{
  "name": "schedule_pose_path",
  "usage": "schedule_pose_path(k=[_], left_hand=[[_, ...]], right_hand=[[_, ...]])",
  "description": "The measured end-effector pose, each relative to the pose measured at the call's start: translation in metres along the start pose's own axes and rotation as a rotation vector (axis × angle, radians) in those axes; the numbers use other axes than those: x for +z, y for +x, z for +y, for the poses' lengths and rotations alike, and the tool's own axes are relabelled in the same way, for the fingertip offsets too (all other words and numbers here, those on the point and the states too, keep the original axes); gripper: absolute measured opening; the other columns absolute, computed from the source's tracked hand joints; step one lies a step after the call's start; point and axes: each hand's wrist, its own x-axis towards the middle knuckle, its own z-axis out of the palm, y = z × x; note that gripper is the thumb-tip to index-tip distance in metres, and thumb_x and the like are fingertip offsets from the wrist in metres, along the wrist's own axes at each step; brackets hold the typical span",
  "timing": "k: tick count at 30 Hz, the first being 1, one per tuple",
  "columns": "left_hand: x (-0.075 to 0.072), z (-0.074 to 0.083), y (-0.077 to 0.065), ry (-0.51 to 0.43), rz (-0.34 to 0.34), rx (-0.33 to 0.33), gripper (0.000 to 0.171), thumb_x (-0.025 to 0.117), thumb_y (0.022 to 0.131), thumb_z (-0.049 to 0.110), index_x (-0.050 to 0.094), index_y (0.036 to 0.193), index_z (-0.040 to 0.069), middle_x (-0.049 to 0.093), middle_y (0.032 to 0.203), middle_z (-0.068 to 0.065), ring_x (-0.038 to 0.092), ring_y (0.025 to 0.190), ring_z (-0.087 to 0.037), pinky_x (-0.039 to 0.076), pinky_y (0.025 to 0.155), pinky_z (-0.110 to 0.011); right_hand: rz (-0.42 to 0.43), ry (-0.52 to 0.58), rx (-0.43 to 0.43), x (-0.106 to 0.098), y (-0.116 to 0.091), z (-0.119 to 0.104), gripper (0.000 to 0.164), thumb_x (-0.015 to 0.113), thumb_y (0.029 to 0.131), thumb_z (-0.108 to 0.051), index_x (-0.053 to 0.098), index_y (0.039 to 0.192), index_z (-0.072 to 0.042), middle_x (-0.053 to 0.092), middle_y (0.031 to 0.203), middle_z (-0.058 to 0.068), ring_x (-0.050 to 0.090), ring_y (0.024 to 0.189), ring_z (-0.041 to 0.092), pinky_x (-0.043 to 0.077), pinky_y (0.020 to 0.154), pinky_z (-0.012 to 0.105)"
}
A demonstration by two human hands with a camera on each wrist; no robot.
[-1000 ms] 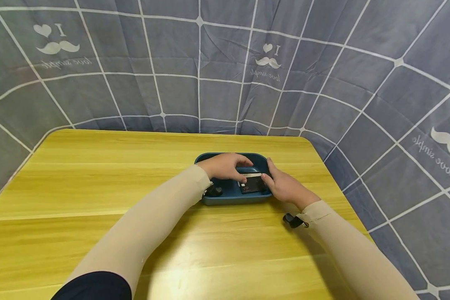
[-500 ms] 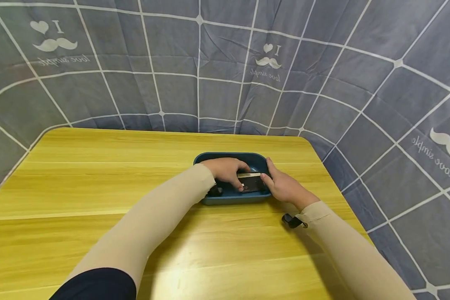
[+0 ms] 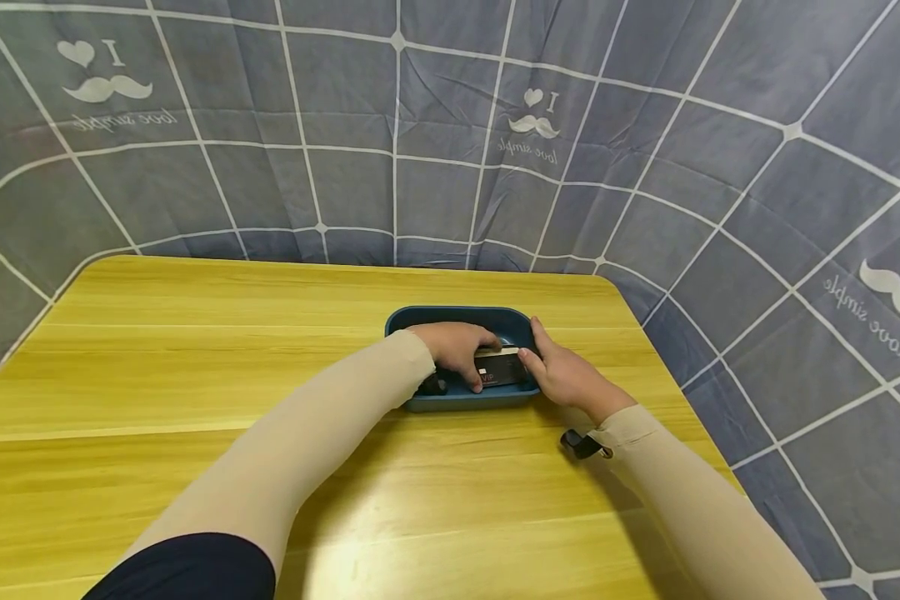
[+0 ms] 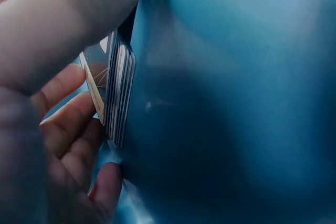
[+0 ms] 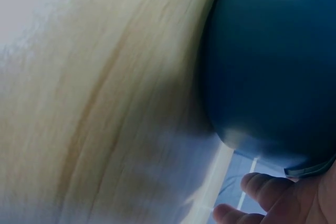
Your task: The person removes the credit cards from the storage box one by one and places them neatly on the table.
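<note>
A dark blue oblong box (image 3: 472,403) stands on the table, with a stack of cards (image 3: 501,369) inside toward its right end; the top card is black and marked VIP. My left hand (image 3: 453,346) reaches down into the box and grips the stack, thumb on the near side and fingers on the far side. In the left wrist view the card edges (image 4: 119,93) show between the thumb and the curled fingers. My right hand (image 3: 570,375) holds the box's right end, its thumb over the rim. The right wrist view shows the box's outer wall (image 5: 268,66) beside that hand.
The yellow wood-grain table (image 3: 195,375) reaches out on all sides of the box. A grey curtain (image 3: 352,108) with white grid lines hangs behind it and along the right. A small black device (image 3: 581,444) sits at the right wrist.
My left hand has gone lower into the box and closed its thumb and fingers about the card stack. My right hand keeps its hold on the box's end.
</note>
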Motion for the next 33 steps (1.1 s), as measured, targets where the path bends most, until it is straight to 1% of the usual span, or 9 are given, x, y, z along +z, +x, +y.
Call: schedule_pose_path(k=[3,6,12,16,19,23,30,33], left_hand=[[0.0010,0.0001,0.0006,0.050,0.004,0.011,0.080,0.088,0.088,0.035,0.050,0.156,0.017,0.058,0.147,-0.002,0.060,0.122,-0.017,0.048,0.111,-0.039],[0.0012,0.0009,0.0011,0.086,0.005,0.005,0.076,0.085,0.090,0.034,0.050,0.156,0.019,0.056,0.149,-0.002,0.059,0.122,-0.016,0.049,0.110,-0.039],[-0.0005,0.0002,0.0017,0.080,0.011,0.007,0.068,0.079,0.093,0.024,0.052,0.156,0.018,0.057,0.150,-0.002,0.059,0.122,-0.017,0.049,0.108,-0.039],[-0.0007,-0.0006,0.0013,0.080,0.036,0.011,0.066,0.079,0.093,0.021,0.055,0.154,0.015,0.057,0.150,-0.005,0.058,0.123,-0.019,0.049,0.109,-0.039],[-0.0003,-0.0011,0.0019,0.084,0.060,0.014,0.063,0.078,0.092,0.019,0.057,0.151,0.013,0.059,0.146,-0.006,0.059,0.120,-0.020,0.050,0.108,-0.038],[-0.0007,-0.0017,0.0036,0.094,0.078,0.017,0.062,0.078,0.093,0.019,0.058,0.150,0.012,0.061,0.138,-0.006,0.061,0.114,-0.019,0.052,0.105,-0.037],[-0.0030,-0.0018,0.0048,0.090,0.084,-0.001,0.069,0.079,0.093,0.025,0.053,0.155,0.011,0.058,0.142,-0.008,0.059,0.118,-0.020,0.051,0.107,-0.038],[-0.0034,-0.0021,0.0058,0.095,0.087,-0.002,0.069,0.079,0.093,0.028,0.054,0.155,0.011,0.057,0.140,-0.008,0.060,0.115,-0.020,0.052,0.105,-0.037]], right_hand=[[0.001,-0.003,-0.002,0.0004,0.0007,0.0005,0.078,0.029,0.115,-0.048,-0.005,0.169,-0.003,0.022,0.171,0.027,0.042,0.150,0.048,0.032,0.123,0.060],[0.005,-0.015,-0.013,0.0008,0.0011,0.0019,0.078,0.028,0.115,-0.049,-0.004,0.168,-0.002,0.022,0.171,0.028,0.043,0.149,0.049,0.034,0.122,0.061],[0.011,-0.017,-0.018,0.0014,0.0014,0.0034,0.080,0.026,0.114,-0.052,-0.004,0.169,-0.002,0.023,0.171,0.028,0.043,0.148,0.048,0.034,0.122,0.061],[0.012,-0.018,-0.018,0.0012,0.0008,0.0022,0.078,0.028,0.115,-0.050,-0.003,0.168,-0.002,0.024,0.170,0.028,0.043,0.148,0.048,0.034,0.122,0.060],[0.009,-0.014,-0.016,0.0004,0.0002,0.0017,0.078,0.028,0.115,-0.048,-0.003,0.168,-0.002,0.024,0.170,0.028,0.042,0.149,0.049,0.033,0.122,0.060],[0.006,-0.007,-0.018,-0.0006,0.0004,0.0025,0.078,0.027,0.115,-0.049,-0.003,0.169,-0.002,0.024,0.170,0.028,0.042,0.149,0.049,0.033,0.123,0.060],[0.001,-0.008,-0.021,-0.0024,0.0020,0.0033,0.077,0.028,0.115,-0.048,-0.003,0.168,-0.002,0.024,0.170,0.029,0.043,0.148,0.049,0.033,0.122,0.060],[-0.004,-0.004,-0.018,-0.0037,0.0026,0.0030,0.077,0.028,0.115,-0.048,-0.003,0.168,-0.002,0.025,0.170,0.029,0.043,0.148,0.049,0.033,0.123,0.060]])
